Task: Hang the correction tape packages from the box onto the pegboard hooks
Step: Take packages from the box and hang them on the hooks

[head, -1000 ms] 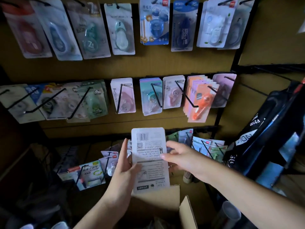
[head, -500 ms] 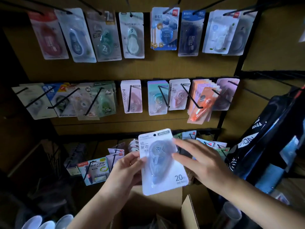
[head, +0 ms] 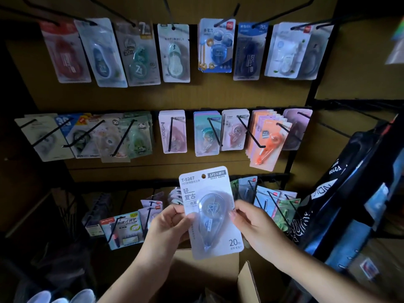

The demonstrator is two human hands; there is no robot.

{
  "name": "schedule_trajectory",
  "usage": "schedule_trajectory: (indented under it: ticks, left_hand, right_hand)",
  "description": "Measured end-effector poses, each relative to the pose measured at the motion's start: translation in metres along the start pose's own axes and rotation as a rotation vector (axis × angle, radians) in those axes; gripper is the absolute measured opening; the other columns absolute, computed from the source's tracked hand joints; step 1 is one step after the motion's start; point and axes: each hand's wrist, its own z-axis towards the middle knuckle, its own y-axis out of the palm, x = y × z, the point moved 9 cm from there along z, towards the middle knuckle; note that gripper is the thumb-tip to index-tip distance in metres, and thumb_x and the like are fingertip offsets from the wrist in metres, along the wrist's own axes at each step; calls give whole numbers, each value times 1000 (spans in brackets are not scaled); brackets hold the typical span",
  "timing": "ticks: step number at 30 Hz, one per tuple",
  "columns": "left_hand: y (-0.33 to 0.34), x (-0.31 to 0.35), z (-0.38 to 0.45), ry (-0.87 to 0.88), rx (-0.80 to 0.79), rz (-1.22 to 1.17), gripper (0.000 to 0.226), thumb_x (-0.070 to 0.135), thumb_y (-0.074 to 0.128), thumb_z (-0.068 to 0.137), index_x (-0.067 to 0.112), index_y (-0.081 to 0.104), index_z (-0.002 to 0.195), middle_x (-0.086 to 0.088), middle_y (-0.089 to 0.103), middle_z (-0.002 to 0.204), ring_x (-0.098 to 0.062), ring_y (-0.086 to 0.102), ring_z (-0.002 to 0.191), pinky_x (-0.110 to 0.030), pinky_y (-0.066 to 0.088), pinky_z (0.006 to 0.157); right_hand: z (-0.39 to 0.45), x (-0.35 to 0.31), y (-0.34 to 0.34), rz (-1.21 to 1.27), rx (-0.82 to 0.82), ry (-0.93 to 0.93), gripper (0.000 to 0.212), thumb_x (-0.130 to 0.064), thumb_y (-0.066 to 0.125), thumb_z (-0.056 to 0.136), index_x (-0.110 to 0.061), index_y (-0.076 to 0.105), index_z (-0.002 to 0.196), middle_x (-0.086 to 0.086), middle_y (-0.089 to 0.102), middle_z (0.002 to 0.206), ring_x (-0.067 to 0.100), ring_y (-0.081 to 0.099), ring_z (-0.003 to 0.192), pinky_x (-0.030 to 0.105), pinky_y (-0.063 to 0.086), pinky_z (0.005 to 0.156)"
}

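I hold a white correction tape package [head: 211, 212] marked T-9267, front side toward me, upright with its hang hole at the top. My left hand [head: 170, 226] pinches its left edge and my right hand [head: 251, 221] grips its right edge. It hovers above the open cardboard box [head: 218, 278] and in front of the pegboard [head: 175, 97]. Three rows of black hooks [head: 215, 134] carry other tape packages; the lowest row sits just behind the held package.
A dark bag with white lettering [head: 349, 193] hangs on a rack at the right. An orange package stack [head: 267, 143] hangs in the middle row. White shoe tips [head: 61, 297] show at the bottom left. The box flap [head: 248, 283] stands up at the lower right.
The package was flipped from its printed back to its front and raised slightly. My right hand, open beside it half a second ago, now grips its right edge.
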Motion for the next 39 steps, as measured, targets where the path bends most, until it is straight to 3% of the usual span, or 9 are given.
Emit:
schedule_trajectory:
  ticks: [5,8,13,16,20,26,29,32,39]
  left_hand:
    - [12,3,3,51,-65,142,14,3,50,91,8,63,94,1,75,82,-9,70,73,-26,58,69]
    - [16,-1,12,161,-139,509,25,11,56,90,35,60,98,10,69,100,-9,65,96,-21,54,82]
    - [22,-2,27,328,-249,972,42,21,56,91,57,40,104,26,54,110,-1,56,104,-5,44,78]
    - [34,14,30,486,-261,1143,41,18,57,91,45,43,118,23,47,115,1,52,102,-3,39,78]
    - [50,30,36,590,-280,1236,43,16,58,90,26,49,131,8,52,130,-9,58,105,-27,47,93]
    - [57,45,42,604,-256,1332,46,23,58,90,26,46,135,5,51,132,-16,53,111,-30,45,92]
    - [53,52,45,614,-215,1349,45,28,60,87,22,52,130,-2,58,124,-25,57,106,-40,46,91]
    - [49,54,45,614,-194,1358,54,42,55,77,22,56,127,-2,61,121,-26,56,111,-47,47,93]
    - [46,63,44,608,-169,1359,71,64,42,71,20,57,125,-2,62,113,-26,56,105,-42,48,87]
  right_hand:
    - [1,4,-18,33,108,78,31,-25,42,97,-26,45,66,-9,40,54,9,38,54,27,30,52]
    - [3,7,-53,-3,285,83,27,-18,43,96,-10,46,70,-7,35,57,5,34,54,24,26,53]
    - [0,11,-100,-7,458,103,28,-11,42,96,-6,41,69,-4,27,57,5,25,49,19,18,46]
    - [-4,22,-115,-21,506,154,30,-13,43,96,-12,43,66,-8,30,52,8,26,52,22,21,48]
    - [-6,30,-123,-1,527,176,28,-13,45,95,-8,47,68,-10,31,46,6,25,50,24,18,49]
    - [-8,24,-125,23,555,192,30,-15,46,93,-8,44,64,-10,31,46,10,25,52,26,19,51]
    - [-7,24,-129,30,577,191,30,-12,46,92,2,39,67,-6,24,54,13,23,55,27,17,52]
    - [-9,23,-133,20,589,178,29,-12,47,92,-1,42,66,-9,24,51,7,22,52,22,17,47]
    - [-5,21,-134,5,574,184,26,-8,46,93,7,43,71,0,24,59,9,23,55,17,16,42]
